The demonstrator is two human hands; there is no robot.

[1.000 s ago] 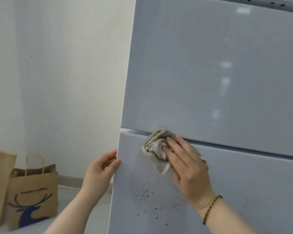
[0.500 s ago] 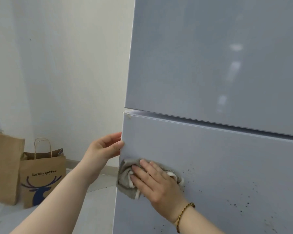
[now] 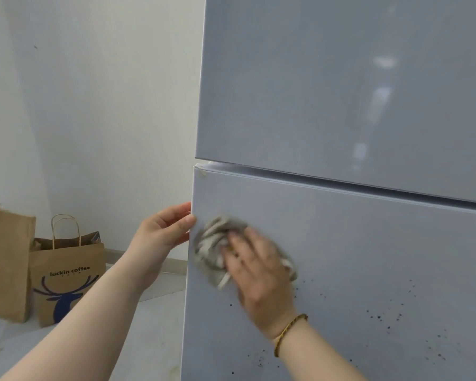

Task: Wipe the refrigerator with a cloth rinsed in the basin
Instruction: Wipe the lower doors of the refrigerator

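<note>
The right hand [image 3: 259,276] lies flat on the cloth [image 3: 213,251] and pushes it against the lower door [image 3: 368,257] of the fridge [image 3: 327,92]. Its fingers look spread and mostly straight, not curled round the cloth, but they are a bit blurry. The cloth is bunched up under the fingers and pokes out past the fingertips, close to the door's edge.

The left hand [image 3: 162,232] holds that edge. Its thumb is on the front and its other fingers bend round the side.

Little dark spots [image 3: 382,317] sit down by the right wrist and out on the little-finger side. I think the wiping is only part done. To do it well, press evenly, hold the door steady, and slide the cloth back toward the wrist over the spots. They may smear, so turn the cloth to a clean bit.
</note>
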